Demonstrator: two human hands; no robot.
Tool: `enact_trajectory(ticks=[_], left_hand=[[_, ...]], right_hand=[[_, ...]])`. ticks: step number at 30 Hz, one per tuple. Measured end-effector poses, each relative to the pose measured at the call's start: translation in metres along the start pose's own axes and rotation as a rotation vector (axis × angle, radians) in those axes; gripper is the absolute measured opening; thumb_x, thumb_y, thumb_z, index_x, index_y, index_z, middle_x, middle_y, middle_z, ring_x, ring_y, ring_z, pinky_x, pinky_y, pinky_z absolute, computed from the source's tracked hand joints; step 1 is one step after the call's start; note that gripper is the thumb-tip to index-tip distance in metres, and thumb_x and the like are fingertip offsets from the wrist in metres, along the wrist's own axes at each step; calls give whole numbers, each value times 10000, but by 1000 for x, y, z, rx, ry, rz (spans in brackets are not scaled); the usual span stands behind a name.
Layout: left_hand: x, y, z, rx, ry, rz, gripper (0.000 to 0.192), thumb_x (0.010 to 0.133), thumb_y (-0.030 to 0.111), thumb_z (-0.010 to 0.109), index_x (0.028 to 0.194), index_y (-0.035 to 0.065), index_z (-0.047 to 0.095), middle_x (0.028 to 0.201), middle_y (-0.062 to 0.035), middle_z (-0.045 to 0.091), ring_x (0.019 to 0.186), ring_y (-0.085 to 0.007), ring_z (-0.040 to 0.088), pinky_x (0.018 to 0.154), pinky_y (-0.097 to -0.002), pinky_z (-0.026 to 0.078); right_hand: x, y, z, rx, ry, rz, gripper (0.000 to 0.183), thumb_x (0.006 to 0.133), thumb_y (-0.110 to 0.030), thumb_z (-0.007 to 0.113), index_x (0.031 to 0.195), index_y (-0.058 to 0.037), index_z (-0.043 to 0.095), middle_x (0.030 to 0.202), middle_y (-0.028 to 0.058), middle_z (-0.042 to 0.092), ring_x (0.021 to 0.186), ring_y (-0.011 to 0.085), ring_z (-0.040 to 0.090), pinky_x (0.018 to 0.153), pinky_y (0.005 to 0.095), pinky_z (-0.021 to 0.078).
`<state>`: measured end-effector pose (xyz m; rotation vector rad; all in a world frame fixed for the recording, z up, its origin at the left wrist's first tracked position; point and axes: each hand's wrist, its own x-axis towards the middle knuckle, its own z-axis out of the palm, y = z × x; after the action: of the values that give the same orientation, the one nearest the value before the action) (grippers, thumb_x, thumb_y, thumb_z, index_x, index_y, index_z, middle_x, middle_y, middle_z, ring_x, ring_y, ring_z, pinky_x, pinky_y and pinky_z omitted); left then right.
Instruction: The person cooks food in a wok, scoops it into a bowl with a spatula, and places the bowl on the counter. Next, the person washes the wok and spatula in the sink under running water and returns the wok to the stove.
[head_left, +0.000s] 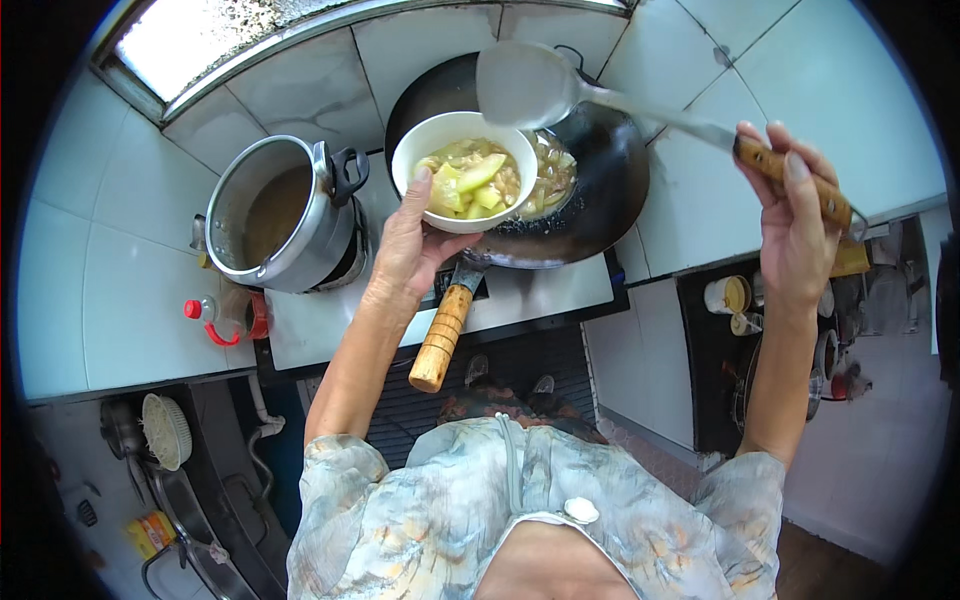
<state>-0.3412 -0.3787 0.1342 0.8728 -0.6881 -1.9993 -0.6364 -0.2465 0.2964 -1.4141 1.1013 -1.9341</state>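
My left hand holds a white bowl by its near left side, thumb over the rim. Pale green vegetable pieces in broth fill much of it. In my right hand is the wooden handle of a metal wok spatula, whose broad blade is raised at the bowl's far right edge, over the wok. The black wok sits on the stove beneath the bowl, its wooden handle pointing towards me. More of the vegetable and broth lies in the wok, partly hidden by the bowl.
Left of the wok, an open metal pot with brown liquid stands on the stove. A plastic bottle with a red cap is beside the stove's left edge. Tiled walls rise behind. Shelves with containers are at the right.
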Motion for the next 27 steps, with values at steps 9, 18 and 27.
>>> enact_trajectory(ticks=[9, 18, 27], left_hand=[[-28, 22, -29, -37, 22, 73, 672, 910, 443, 607, 1376, 24, 366, 1293, -191, 517, 1117, -311, 603, 832, -472, 590], [-68, 40, -48, 21, 109, 131, 694, 933, 469, 553, 1405, 11, 329, 1332, -211, 493, 1150, -325, 586, 864, -460, 579], [-76, 37, -54, 16, 122, 123, 676, 937, 452, 557, 1393, 0, 347, 1328, -214, 501, 1135, -316, 597, 841, -454, 592]], right_hand=[[25, 90, -62, -349, 366, 372, 233, 887, -125, 654, 1088, -6, 647, 1065, 140, 661, 940, 230, 653, 806, 343, 578], [11, 171, -70, -249, 473, 589, 225, 855, -116, 667, 1056, -17, 651, 1000, 92, 655, 944, 227, 635, 759, 386, 588], [-36, 242, -1, 333, 695, 679, 205, 881, -52, 636, 1075, -35, 571, 1067, 119, 618, 1030, 307, 618, 890, 536, 538]])
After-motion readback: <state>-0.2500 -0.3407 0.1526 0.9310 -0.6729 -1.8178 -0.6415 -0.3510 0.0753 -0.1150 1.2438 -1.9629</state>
